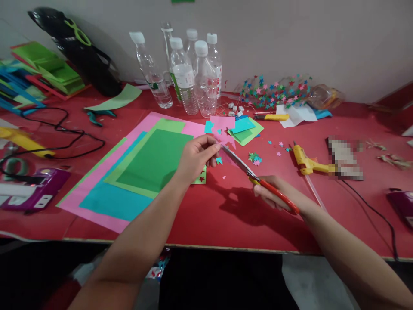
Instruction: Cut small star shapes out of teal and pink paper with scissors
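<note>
Between thumb and fingertips, my left hand (201, 155) pinches a small piece of pink paper (229, 160). My right hand (274, 191) grips scissors (240, 162) by their red and yellow handles, the blades pointing at the pinched paper. Whether the blade tips touch the paper I cannot tell. Left of my hands lie stacked sheets, with a dark green sheet (155, 159) on top of light green, blue and pink ones. Small cut paper stars (254, 158) form a little pile beyond the scissors. Paper offcuts (241, 125) in blue, pink and green lie behind my left hand.
Several plastic bottles (183, 86) stand along the wall. A yellow glue gun (305, 159) with its cord lies at the right, near a pixelated flat object (345, 158). A yellow cutter knife (276, 117) rests at the back. A purple device (38, 189) sits at the left.
</note>
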`<move>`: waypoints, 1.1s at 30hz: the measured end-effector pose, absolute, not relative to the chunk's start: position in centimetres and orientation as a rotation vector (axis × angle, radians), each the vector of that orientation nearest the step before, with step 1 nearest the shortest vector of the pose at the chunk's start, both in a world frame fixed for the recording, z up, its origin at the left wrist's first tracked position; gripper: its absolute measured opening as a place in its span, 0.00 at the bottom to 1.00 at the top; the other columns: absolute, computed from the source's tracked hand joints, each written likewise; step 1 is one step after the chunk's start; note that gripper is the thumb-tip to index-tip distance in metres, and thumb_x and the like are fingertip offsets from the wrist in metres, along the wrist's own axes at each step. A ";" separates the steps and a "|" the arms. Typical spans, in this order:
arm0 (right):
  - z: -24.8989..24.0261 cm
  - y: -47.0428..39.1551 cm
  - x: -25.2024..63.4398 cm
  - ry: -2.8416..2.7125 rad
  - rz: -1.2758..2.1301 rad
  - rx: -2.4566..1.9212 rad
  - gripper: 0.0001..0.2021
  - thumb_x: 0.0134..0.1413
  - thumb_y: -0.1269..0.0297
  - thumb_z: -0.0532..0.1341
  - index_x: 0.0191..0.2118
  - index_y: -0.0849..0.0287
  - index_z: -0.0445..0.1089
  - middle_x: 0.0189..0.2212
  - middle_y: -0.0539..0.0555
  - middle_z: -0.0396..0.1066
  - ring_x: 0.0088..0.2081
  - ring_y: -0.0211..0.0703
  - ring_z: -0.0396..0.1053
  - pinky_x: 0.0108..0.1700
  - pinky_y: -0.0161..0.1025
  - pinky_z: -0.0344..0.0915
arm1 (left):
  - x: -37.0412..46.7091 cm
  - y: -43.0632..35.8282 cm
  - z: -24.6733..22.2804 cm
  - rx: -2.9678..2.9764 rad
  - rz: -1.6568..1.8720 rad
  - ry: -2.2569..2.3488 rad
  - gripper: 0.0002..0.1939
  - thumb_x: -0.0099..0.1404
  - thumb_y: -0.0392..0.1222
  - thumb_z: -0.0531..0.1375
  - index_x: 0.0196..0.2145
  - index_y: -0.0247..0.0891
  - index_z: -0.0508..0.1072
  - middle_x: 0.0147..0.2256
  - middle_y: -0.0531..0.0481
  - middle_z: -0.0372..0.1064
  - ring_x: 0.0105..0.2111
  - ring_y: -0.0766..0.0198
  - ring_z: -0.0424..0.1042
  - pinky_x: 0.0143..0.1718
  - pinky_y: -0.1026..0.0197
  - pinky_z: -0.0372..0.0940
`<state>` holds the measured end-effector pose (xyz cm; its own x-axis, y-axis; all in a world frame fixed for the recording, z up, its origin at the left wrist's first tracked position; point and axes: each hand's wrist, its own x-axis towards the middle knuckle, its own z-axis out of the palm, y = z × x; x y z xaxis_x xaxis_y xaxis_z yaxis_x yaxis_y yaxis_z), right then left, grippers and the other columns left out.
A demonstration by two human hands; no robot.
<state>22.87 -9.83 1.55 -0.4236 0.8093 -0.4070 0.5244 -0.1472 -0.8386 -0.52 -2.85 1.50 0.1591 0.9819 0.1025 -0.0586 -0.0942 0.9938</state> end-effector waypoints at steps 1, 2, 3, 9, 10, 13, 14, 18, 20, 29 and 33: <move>1.5 -9.8 22.9 -1.854 1.599 -1.511 0.23 0.54 0.41 0.57 0.28 0.59 0.62 0.13 0.43 0.56 0.14 0.31 0.55 0.17 0.30 0.51 | -0.5 -2.9 1.5 1.316 1.185 1.003 0.08 0.57 0.42 0.62 0.25 0.37 0.68 0.18 0.57 0.64 0.14 0.74 0.62 0.16 0.69 0.56; 1.4 -9.9 22.9 -1.843 1.602 -1.516 0.23 0.54 0.41 0.56 0.28 0.59 0.62 0.13 0.43 0.56 0.14 0.31 0.55 0.16 0.30 0.51 | -0.5 -2.9 1.5 1.316 1.188 1.003 0.08 0.57 0.42 0.62 0.25 0.37 0.68 0.18 0.57 0.64 0.14 0.74 0.62 0.16 0.69 0.56; 1.3 -9.9 22.9 -1.831 1.606 -1.524 0.23 0.54 0.41 0.56 0.28 0.59 0.62 0.13 0.43 0.56 0.14 0.31 0.54 0.16 0.29 0.51 | -0.5 -2.9 1.6 1.317 1.186 1.002 0.07 0.57 0.42 0.62 0.26 0.37 0.68 0.18 0.57 0.64 0.14 0.74 0.62 0.16 0.69 0.56; 1.3 -9.8 22.8 -1.808 1.594 -1.547 0.23 0.53 0.41 0.57 0.26 0.58 0.60 0.11 0.43 0.55 0.12 0.30 0.53 0.15 0.29 0.50 | -0.6 -2.9 1.9 1.329 1.177 1.010 0.06 0.57 0.40 0.61 0.25 0.37 0.68 0.19 0.57 0.64 0.14 0.75 0.62 0.16 0.69 0.57; 1.3 -9.7 22.7 -1.805 1.603 -1.559 0.23 0.53 0.40 0.57 0.26 0.58 0.60 0.11 0.43 0.56 0.12 0.30 0.53 0.15 0.29 0.50 | -0.6 -2.9 2.0 1.324 1.173 1.013 0.06 0.57 0.40 0.61 0.25 0.37 0.68 0.19 0.57 0.64 0.14 0.75 0.62 0.16 0.69 0.57; 1.5 -9.7 22.6 -1.799 1.631 -1.581 0.24 0.52 0.39 0.57 0.26 0.58 0.59 0.10 0.42 0.55 0.11 0.30 0.52 0.14 0.29 0.49 | -0.7 -3.0 2.2 1.291 1.157 1.000 0.06 0.56 0.39 0.61 0.25 0.37 0.68 0.18 0.57 0.64 0.14 0.75 0.62 0.15 0.69 0.55; 1.5 -9.7 22.6 -1.799 1.627 -1.580 0.24 0.52 0.40 0.57 0.25 0.58 0.59 0.10 0.42 0.55 0.11 0.30 0.52 0.14 0.29 0.49 | -0.7 -3.0 2.2 1.275 1.153 0.993 0.07 0.56 0.40 0.62 0.25 0.36 0.68 0.18 0.56 0.65 0.14 0.74 0.62 0.15 0.69 0.54; 1.2 -9.8 22.7 -1.785 1.589 -1.566 0.22 0.54 0.41 0.57 0.26 0.58 0.59 0.10 0.43 0.55 0.11 0.30 0.52 0.14 0.29 0.48 | -0.6 -2.9 2.0 1.197 1.160 0.971 0.07 0.55 0.41 0.63 0.26 0.36 0.70 0.20 0.55 0.68 0.14 0.74 0.63 0.15 0.68 0.55; 1.1 -9.9 22.7 -1.781 1.579 -1.549 0.22 0.54 0.42 0.57 0.26 0.57 0.59 0.10 0.42 0.55 0.11 0.30 0.52 0.14 0.29 0.48 | -0.6 -2.8 1.9 1.164 1.167 0.960 0.07 0.55 0.41 0.64 0.27 0.35 0.70 0.20 0.55 0.69 0.14 0.74 0.63 0.15 0.68 0.55; 1.1 -10.1 22.7 -1.800 1.573 -1.561 0.22 0.55 0.43 0.56 0.25 0.58 0.58 0.11 0.43 0.55 0.12 0.31 0.53 0.15 0.29 0.51 | -0.6 -2.8 1.6 1.224 1.212 0.961 0.07 0.56 0.40 0.63 0.25 0.36 0.69 0.18 0.57 0.65 0.13 0.75 0.62 0.14 0.69 0.53; 1.0 -10.0 22.7 -1.807 1.580 -1.538 0.22 0.55 0.43 0.56 0.25 0.58 0.58 0.10 0.42 0.55 0.12 0.30 0.53 0.16 0.30 0.51 | -0.6 -2.8 1.7 1.229 1.212 0.963 0.07 0.55 0.40 0.63 0.25 0.36 0.69 0.18 0.57 0.65 0.13 0.75 0.62 0.14 0.69 0.52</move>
